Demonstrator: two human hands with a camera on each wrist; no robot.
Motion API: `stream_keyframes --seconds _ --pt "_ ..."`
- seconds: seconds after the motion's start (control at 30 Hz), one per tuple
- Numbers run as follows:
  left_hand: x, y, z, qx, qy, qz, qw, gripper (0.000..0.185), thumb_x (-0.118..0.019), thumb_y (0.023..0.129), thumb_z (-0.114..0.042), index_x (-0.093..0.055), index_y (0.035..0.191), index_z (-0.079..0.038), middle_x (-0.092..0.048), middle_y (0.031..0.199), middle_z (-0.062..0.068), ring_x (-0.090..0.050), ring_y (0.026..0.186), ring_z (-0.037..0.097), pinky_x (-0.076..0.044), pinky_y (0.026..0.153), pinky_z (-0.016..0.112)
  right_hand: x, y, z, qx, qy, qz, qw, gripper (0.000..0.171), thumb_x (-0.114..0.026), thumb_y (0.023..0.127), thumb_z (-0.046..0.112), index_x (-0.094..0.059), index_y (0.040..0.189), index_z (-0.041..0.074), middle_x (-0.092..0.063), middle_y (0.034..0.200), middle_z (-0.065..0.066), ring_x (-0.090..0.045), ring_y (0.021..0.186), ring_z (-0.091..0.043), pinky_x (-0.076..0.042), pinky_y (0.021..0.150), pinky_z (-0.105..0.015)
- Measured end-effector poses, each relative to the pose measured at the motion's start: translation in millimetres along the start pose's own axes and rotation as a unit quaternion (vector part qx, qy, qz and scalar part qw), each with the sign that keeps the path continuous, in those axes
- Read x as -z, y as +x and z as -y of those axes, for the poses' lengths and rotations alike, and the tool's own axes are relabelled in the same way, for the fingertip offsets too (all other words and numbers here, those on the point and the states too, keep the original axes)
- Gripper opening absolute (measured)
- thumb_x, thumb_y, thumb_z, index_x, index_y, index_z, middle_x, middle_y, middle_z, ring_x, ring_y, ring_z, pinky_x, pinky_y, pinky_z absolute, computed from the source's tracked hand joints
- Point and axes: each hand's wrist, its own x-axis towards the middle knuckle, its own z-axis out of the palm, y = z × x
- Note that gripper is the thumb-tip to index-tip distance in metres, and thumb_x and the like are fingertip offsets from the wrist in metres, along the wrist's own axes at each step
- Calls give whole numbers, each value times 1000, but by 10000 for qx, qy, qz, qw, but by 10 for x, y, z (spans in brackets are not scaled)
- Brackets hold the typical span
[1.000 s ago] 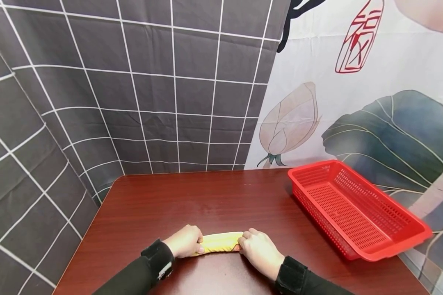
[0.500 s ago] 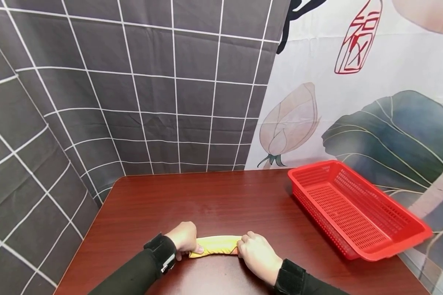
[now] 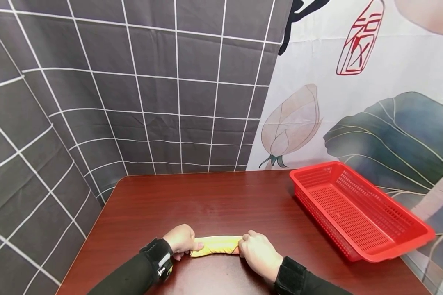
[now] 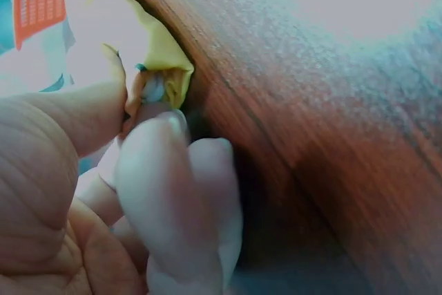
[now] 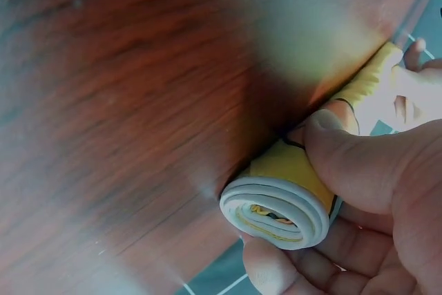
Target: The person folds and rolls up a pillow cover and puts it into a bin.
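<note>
A tightly rolled yellow cloth with a white edge lies crosswise near the table's front, between both hands. My left hand pinches its left end; in the left wrist view the thumb presses the folded yellow end, with curled fingers below. At the other end my right hand grips the roll, thumb on top and fingers underneath. The right wrist view shows that end as a white spiral of layers, with orange and black print beside the thumb.
A red perforated plastic basket sits at the right side of the brown wooden table. Grey gridded cloth hangs behind and to the left, and a white floral cloth hangs behind on the right.
My left hand has shifted slightly left, from over the roll to its very end, so more yellow shows. My right hand has stayed nearly in place on its end.
</note>
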Motion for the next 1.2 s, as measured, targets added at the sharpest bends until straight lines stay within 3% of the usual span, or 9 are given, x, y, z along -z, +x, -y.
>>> stream_keyframes --seconds 0.17,0.3,0.4,0.47,0.7,0.83,1.03,1.13,1.2 --pt "-68 -39 -71 -364 1005 -927 9899 45 -88 84 -43 -59 67 -15 -57 60 -1 -58 49 15 -52 48 36 -9 5 -5 -16 28 -13 10000 23 -87 72 19 -65 65 19 -60 64 6 -52 62 -14 -45 59 -25" --pt "-202 -68 -79 -1535 1648 -1881 9560 29 -91 79 -32 -65 74 -19 -59 73 -5 -56 70 16 -49 60 37 -7 8 -5 -55 24 -10 10000 23 -88 73 18 -66 66 17 -60 64 5 -52 61 -14 -45 59 -26" --pt "-260 -70 -69 -2176 1730 -2025 9390 22 -88 81 -21 -68 71 -22 -60 71 -8 -54 70 14 -46 61 32 0 31 -17 -127 49 84 9999 24 -88 74 18 -66 65 16 -61 64 5 -52 61 -15 -45 58 -26" --pt "-260 -57 -59 -2230 1645 -1987 9401 23 -87 82 -20 -68 69 -23 -60 68 -11 -53 65 10 -44 59 31 9 61 -34 -196 154 211 9995 25 -88 74 17 -65 64 17 -61 63 5 -53 61 -15 -46 58 -26" --pt "-162 29 -54 -1516 856 -1282 9763 19 -87 85 -21 -74 71 -25 -65 69 -14 -53 64 6 -47 60 31 76 214 -208 -363 1271 1291 9828 27 -88 72 13 -62 66 17 -59 60 7 -52 57 -11 -51 58 -31" --pt "-100 61 -52 -1210 381 -819 9885 19 -85 87 -20 -74 71 -23 -59 58 -11 -51 51 6 -44 52 30 77 320 -364 -432 2209 2043 9527 19 -82 73 7 -66 70 16 -51 61 10 -42 58 -7 -43 57 -26" --pt "-20 29 -87 -1098 -144 -343 9933 24 -83 87 -12 -70 68 -18 -50 51 -8 -44 34 4 -43 37 24 15 425 -540 -594 3245 2869 8994 21 -84 83 7 -71 70 17 -53 65 15 -44 62 -1 -43 62 -19" --pt "-35 23 -92 -1029 -168 -395 9938 25 -83 87 -12 -67 69 -18 -53 54 -6 -47 35 5 -46 37 26 -2 456 -565 -721 3376 3054 8874 21 -86 85 11 -72 69 17 -55 65 16 -46 63 0 -43 62 -18" --pt "-76 32 -90 -1120 135 -716 9910 27 -85 87 -16 -65 70 -21 -55 59 -7 -50 44 5 -48 43 28 9 477 -567 -885 3378 3151 8825 22 -86 86 13 -73 69 16 -56 64 14 -46 63 -2 -42 62 -19"
